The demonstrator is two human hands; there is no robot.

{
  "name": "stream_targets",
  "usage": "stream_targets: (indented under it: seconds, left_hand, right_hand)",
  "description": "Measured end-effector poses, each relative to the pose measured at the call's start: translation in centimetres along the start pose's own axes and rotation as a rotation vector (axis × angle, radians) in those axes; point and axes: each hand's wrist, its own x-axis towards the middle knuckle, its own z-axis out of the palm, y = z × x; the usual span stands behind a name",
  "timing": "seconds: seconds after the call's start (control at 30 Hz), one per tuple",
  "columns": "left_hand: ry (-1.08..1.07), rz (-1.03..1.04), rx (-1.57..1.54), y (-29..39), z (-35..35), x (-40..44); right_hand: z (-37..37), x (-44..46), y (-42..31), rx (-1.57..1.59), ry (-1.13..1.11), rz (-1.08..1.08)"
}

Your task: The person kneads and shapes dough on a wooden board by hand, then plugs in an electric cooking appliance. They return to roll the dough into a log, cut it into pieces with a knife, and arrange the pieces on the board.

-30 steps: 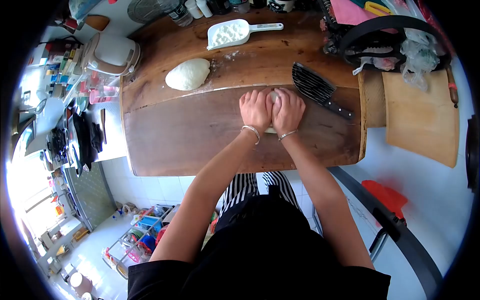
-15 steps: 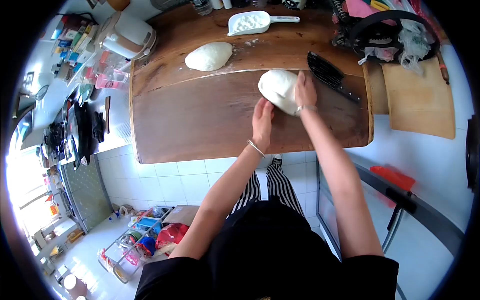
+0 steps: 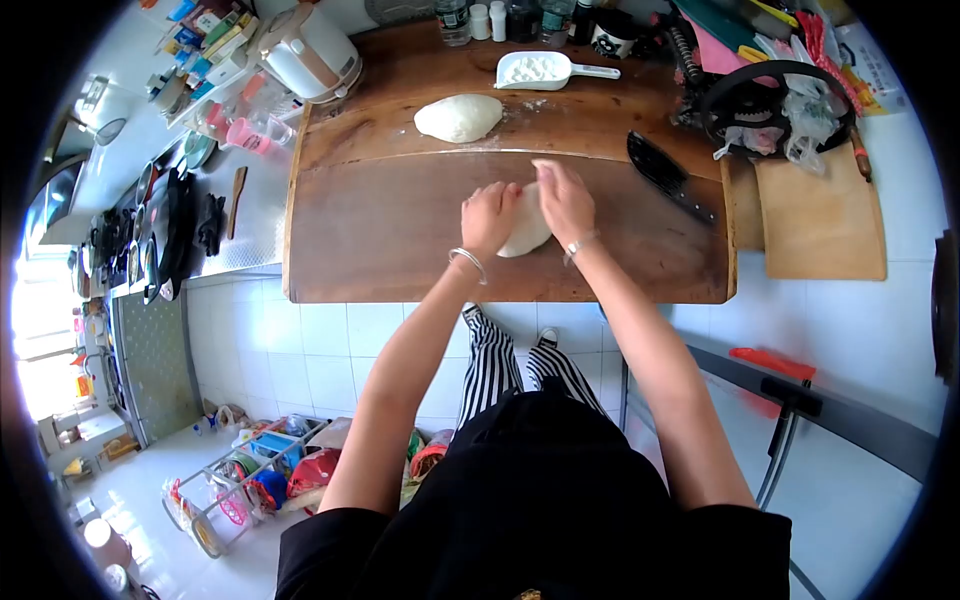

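Observation:
A white piece of dough (image 3: 527, 233) lies on the dark wooden board (image 3: 370, 225), partly covered by both hands. My left hand (image 3: 488, 215) grips its left side, fingers curled over the upper part. On the other side, my right hand (image 3: 566, 207) presses against the dough, its fingers close together and pointing away from me. Farther back rests a second dough piece (image 3: 460, 118), untouched, with flour dusted beside it. A white scoop (image 3: 535, 71) full of flour sits behind that. To the right of my right hand lies a black cleaver (image 3: 660, 170).
Bottles (image 3: 453, 22) and jars line the back edge. A rice cooker (image 3: 310, 55) stands at the back left. A black-wheeled machine (image 3: 775, 110) with plastic bags occupies the back right, beside a pale wooden board (image 3: 825, 220). Below left is a rack (image 3: 235, 480) of goods.
Both hands have shifted left with the dough and closed in around it. My left hand has gone from beside the dough to over it. The camera view has also moved.

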Motion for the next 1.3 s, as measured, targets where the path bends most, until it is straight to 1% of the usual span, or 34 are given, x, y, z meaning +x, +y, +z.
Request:
stream_targets:
  seconds: [0.03,0.07,0.1,0.13,0.17,0.2,0.23,0.3,0.33,0.37,0.4,0.43,0.5,0.57,0.63,0.73,0.77,0.83,0.9,0.93,0.97,1.03,1.07,1.1,1.13,1.17,1.2,1.23,1.27,1.3]
  left_hand:
    - [0.070,-0.005,-0.076,-0.1,0.6,-0.7]
    - [0.167,0.000,0.050,-0.1,1.4,-1.3]
    - [0.176,-0.015,0.052,-0.7,2.6,-1.7]
    - [0.389,0.062,0.112,-1.5,3.9,-2.2]
    - [0.599,0.141,0.170,-2.4,5.2,-2.6]
    - [0.510,0.124,0.147,-2.7,5.2,-3.6]
    - [0.504,0.103,0.142,-2.9,5.9,-4.9]
    - [0.457,0.202,0.184,-3.6,7.0,-7.1]
    - [0.503,0.206,0.158,-3.8,7.7,-7.9]
    - [0.553,0.213,0.127,-3.8,8.4,-7.8]
    - [0.570,0.183,0.169,-3.5,8.3,-6.8]
    - [0.560,0.175,0.169,-3.6,8.0,-5.6]
    - [0.541,0.172,0.178,-3.8,7.2,-2.5]
    - [0.565,0.178,0.222,-4.0,6.2,0.3]
    - [0.398,0.102,0.182,-4.0,5.2,2.7]
    - [0.400,0.120,0.164,-4.5,4.5,6.6]
    - [0.389,0.128,0.153,-4.5,4.2,7.6]
    - [0.382,0.132,0.145,-4.2,3.6,8.7]
    - [0.375,0.105,0.146,-4.5,3.8,8.9]
    - [0.407,0.147,0.122,-4.0,3.3,8.5]
    - [0.431,0.151,0.129,-3.5,2.8,8.0]
    - [0.203,-0.121,0.094,-2.2,2.4,5.4]
    - [0.284,-0.021,-0.006,-1.5,2.0,3.3]
    - [0.380,-0.012,0.058,-0.5,2.4,1.1]
    - [0.451,0.004,0.089,0.6,2.8,-1.3]
    - [0.482,0.082,0.149,-0.5,4.2,-2.9]
    - [0.516,0.158,0.211,-1.7,5.6,-4.4]
    - [0.606,0.177,0.190,-2.2,6.6,-4.8]
    - [0.607,0.168,0.199,-2.7,6.8,-4.3]
    - [0.594,0.162,0.182,-3.0,6.9,-4.1]
  right_hand:
    - [1.0,0.9,0.0,-0.030,-0.032,-0.127]
    - [1.4,0.4,-0.1,-0.018,-0.044,-0.133]
    - [1.6,0.0,-0.5,-0.252,-0.370,0.030]
    - [1.5,-0.6,-1.1,-0.491,-0.694,0.198]
    - [0.8,-1.9,-1.5,-0.356,-0.618,0.104]
    - [0.4,-3.8,-1.9,-0.282,-0.452,0.047]
    - [0.2,-6.2,-2.2,-0.206,-0.293,-0.003]
    - [-0.1,-9.7,-2.0,-0.160,-0.109,-0.026]
    - [0.2,-10.4,-1.8,-0.145,-0.062,-0.054]
    - [0.8,-10.0,-1.0,-0.142,-0.071,-0.053]
    - [1.3,-9.3,-0.5,-0.188,-0.082,-0.059]
    - [1.7,-8.7,0.0,-0.235,-0.094,-0.060]
    - [3.3,-6.4,1.7,-0.224,-0.091,-0.062]
    - [4.6,-4.3,2.6,-0.253,-0.118,-0.028]
    - [5.9,-2.1,3.1,-0.253,-0.112,-0.006]
    - [7.6,0.9,3.9,-0.374,-0.264,0.200]
    - [8.1,1.8,3.9,-0.371,-0.252,0.198]
    - [8.8,3.1,4.0,-0.393,-0.306,0.344]
    - [8.9,3.6,4.0,-0.439,-0.325,0.370]
    - [9.1,3.6,4.4,-0.425,-0.323,0.321]
    - [8.8,3.3,4.8,-0.401,-0.415,0.326]
    - [5.3,2.4,4.0,0.015,-0.526,0.408]
    - [3.2,1.3,2.0,0.023,-0.480,0.430]
    - [1.2,-0.1,0.1,0.032,-0.433,0.455]
    - [0.9,-3.0,-0.7,-0.083,-0.327,0.293]
    - [1.2,-5.6,-0.9,-0.192,-0.215,0.127]
    - [1.3,-6.8,-0.5,-0.180,-0.214,0.113]
    - [1.4,-7.9,0.0,-0.164,-0.147,0.015]
    - [1.8,-8.3,0.5,-0.148,-0.084,-0.073]
    - [2.2,-8.3,0.8,-0.141,-0.093,-0.065]
